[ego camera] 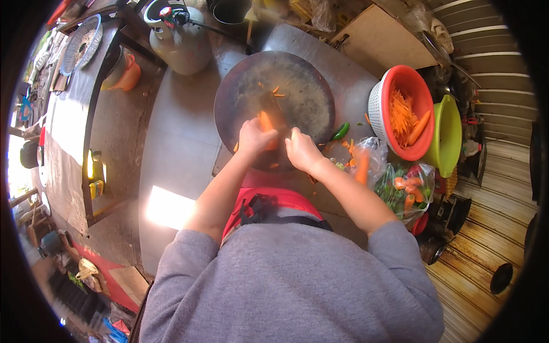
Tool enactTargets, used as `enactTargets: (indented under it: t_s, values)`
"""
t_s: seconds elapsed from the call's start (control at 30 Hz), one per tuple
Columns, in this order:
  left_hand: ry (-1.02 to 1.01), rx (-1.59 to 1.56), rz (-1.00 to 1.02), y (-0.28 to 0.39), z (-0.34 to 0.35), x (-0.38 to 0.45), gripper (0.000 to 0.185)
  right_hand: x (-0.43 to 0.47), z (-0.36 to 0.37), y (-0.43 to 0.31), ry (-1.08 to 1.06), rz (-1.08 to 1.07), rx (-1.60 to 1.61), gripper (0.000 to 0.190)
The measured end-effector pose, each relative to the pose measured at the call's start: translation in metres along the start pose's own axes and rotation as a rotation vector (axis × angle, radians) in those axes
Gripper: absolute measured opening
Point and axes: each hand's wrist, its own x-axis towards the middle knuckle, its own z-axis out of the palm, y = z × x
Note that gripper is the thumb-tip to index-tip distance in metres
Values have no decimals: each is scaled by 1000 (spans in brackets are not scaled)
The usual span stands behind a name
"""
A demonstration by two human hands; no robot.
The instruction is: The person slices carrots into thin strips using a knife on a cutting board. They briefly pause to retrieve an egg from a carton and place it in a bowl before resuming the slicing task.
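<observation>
Over a round chopping block (306, 100), my left hand (256, 138) presses on a piece of carrot (266, 122). My right hand (303, 150) is closed on the handle end of a cleaver, whose blurred blade (273, 109) stands close against the carrot's right side. A few thin carrot strips (278, 91) lie on the block beyond the blade. To the block's right, a red basket (387, 81) holds a heap of shredded carrot (401, 115) and a larger carrot piece (419, 127).
A green chili (340, 131) and scraps lie beside the block's right edge. Clear bags (424, 176) with carrots and greens are near my right forearm. A yellow-green basin (449, 137) stands behind the red basket. A gas cylinder (182, 49) is at the upper left, near a wooden table (68, 171).
</observation>
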Motion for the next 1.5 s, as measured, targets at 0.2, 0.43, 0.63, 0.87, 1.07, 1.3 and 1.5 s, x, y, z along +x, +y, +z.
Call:
enactTargets:
  t_s: [0.2, 0.43, 0.63, 0.87, 1.07, 1.3, 1.5]
  values:
    - [-4, -39, -35, 5, -3, -3, 40, 14, 26, 9, 56, 2, 29, 34]
    - [-14, -88, -36, 9, -5, -5, 40, 3, 8, 7, 81, -73, 28, 34]
    - [10, 21, -31, 1, 2, -1, 40, -50, -13, 6, -19, 28, -10, 23]
    - [-35, 20, -17, -3, 3, -1, 43, -35, -14, 7, -51, 23, 11, 34]
    - [-4, 1, 14, 3, 3, -2, 40, -9, 6, 14, 24, -45, 7, 37]
    - [-16, 53, -22, 10, -1, -6, 42, -8, 20, 18, 74, -14, 26, 36]
    - [-88, 12, -96, 11, -3, -3, 44, -35, -11, 9, 11, 10, 2, 30]
